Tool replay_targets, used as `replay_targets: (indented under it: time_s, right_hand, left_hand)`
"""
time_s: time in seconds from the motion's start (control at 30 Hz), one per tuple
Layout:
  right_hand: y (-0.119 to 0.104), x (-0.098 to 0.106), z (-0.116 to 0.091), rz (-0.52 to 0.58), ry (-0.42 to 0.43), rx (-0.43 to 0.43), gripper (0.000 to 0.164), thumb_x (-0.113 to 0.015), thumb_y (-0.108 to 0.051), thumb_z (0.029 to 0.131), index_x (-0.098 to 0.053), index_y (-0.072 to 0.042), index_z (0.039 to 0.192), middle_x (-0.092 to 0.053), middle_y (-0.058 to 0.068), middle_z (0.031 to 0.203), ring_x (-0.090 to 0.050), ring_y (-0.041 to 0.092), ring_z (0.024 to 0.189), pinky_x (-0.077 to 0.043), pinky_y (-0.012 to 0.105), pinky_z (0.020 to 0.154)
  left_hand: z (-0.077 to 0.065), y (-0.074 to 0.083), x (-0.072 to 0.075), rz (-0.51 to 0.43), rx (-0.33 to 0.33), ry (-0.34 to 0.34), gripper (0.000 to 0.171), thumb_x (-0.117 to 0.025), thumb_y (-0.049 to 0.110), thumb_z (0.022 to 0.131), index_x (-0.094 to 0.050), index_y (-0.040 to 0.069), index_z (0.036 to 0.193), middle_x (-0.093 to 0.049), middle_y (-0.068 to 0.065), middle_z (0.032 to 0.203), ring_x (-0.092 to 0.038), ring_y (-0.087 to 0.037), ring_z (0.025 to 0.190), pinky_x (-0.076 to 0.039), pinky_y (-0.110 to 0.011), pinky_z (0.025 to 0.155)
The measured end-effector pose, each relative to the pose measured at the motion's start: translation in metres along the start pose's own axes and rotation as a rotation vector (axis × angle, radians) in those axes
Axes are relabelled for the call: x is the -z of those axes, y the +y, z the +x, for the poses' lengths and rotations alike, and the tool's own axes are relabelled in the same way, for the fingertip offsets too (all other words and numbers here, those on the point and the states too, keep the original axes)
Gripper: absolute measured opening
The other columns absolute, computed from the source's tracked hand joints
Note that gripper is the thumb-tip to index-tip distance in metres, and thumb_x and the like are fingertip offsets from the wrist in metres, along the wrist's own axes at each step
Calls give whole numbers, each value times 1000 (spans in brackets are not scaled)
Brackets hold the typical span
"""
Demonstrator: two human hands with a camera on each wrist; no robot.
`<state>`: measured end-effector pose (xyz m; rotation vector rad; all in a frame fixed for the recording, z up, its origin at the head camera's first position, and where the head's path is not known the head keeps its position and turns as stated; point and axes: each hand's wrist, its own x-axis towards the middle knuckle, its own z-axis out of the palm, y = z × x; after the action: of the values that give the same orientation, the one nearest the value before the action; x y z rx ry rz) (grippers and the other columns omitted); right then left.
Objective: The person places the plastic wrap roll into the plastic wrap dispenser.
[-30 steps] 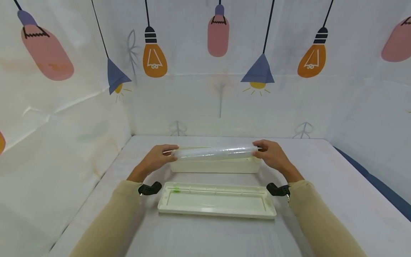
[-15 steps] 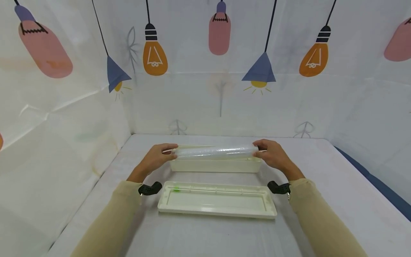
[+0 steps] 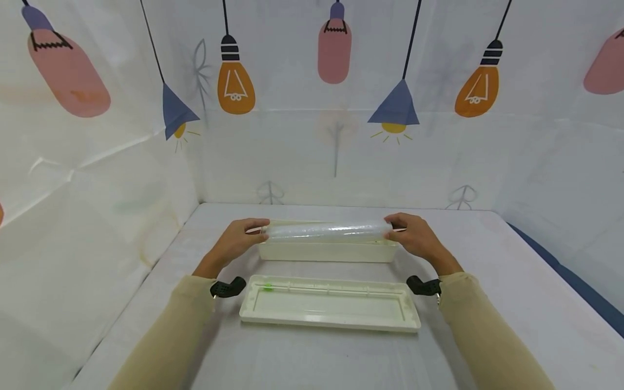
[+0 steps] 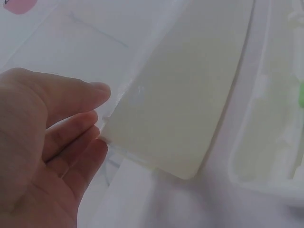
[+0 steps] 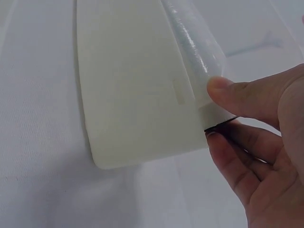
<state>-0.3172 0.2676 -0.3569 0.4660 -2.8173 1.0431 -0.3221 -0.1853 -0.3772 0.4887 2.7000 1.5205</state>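
A roll of cling film (image 3: 326,232), shiny and translucent, lies level along the top of a long cream box (image 3: 327,252), its right end slightly higher in the head view. At its left end is my left hand (image 3: 239,238), thumb and index finger on either side of the roll. My right hand (image 3: 413,238) pinches the other end; in the right wrist view its thumb (image 5: 223,90) presses the film while the fingers sit below by the roll's dark-edged end. In the left wrist view the box wall (image 4: 180,90) hides most of the roll.
Nearer to me, the box's cream lid (image 3: 329,306) lies inside up on the white table (image 3: 312,357), with a small green slider (image 3: 268,287) on a rail along its far side. A printed white sheet (image 3: 292,151) stands behind the table and along its left side.
Both hands and the roll stay almost in place, with only slight shifts of the fingers. The head view has tilted a little downward.
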Motion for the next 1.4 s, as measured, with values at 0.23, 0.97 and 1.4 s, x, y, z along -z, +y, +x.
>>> replay_targets:
  time_s: [0.23,0.97,1.4]
  right_hand:
    - [4,-1,0,-6,2,-1,50,-70,-20,95,-56,3,138,-59,23,135,-56,40,123,-50,56,96]
    - [2,-4,-3,-3,13,-5,49,-71,-18,95,-56,3,137,-58,23,136,-58,41,121,-52,54,94]
    - [2,-5,-3,-25,16,18,41,-67,-14,98,-59,3,134,-63,21,130,-61,39,117,-53,53,93]
  left_hand:
    - [-1,-2,0,0,-7,-4,46,-69,18,97,-59,6,140,-52,-13,146,-49,-35,134,-40,-53,109]
    - [-2,-1,-5,80,-17,32,43,-72,20,95,-64,7,135,-54,-11,145,-54,-36,129,-46,-50,104]
    - [-2,0,-5,121,-37,38,40,-72,17,94,-66,4,131,-56,-12,143,-55,-36,127,-48,-49,102]
